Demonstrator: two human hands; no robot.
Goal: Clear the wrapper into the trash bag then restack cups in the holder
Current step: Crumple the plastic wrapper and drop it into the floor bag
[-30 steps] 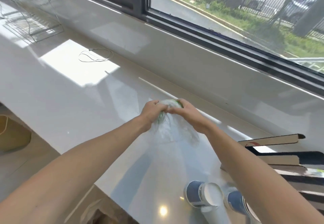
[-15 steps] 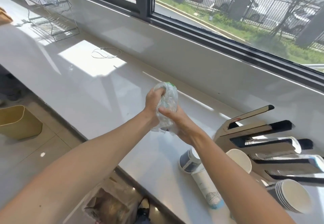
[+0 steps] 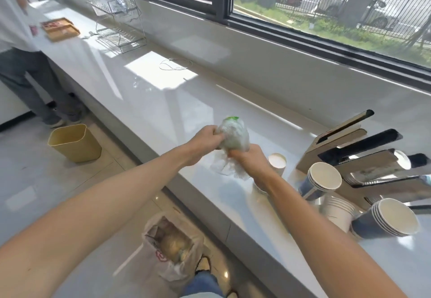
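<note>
A crumpled clear plastic wrapper [image 3: 233,135] with a green patch on top is squeezed between both hands above the white counter [image 3: 163,111]. My left hand [image 3: 206,138] grips its left side and my right hand [image 3: 247,158] grips its lower part, where loose plastic hangs down. The trash bag [image 3: 173,244] stands open on the floor below the counter's edge, nearly under my hands. Stacks of blue-and-white paper cups [image 3: 323,179] [image 3: 389,220] lie on their sides at the right by the tiered cup holder [image 3: 354,153]. A single cup [image 3: 277,161] stands behind my right wrist.
A tan waste bin [image 3: 74,142] sits on the floor to the left. Another person [image 3: 21,48] stands at the far left of the counter near a wooden tray [image 3: 60,28] and a wire rack [image 3: 119,25]. A loop of wire [image 3: 175,64] lies on the counter.
Both hands have pulled the wrapper back from the counter toward its near edge, squeezing it into a tighter ball. The view has widened, bringing the trash bag and more cups into sight.
</note>
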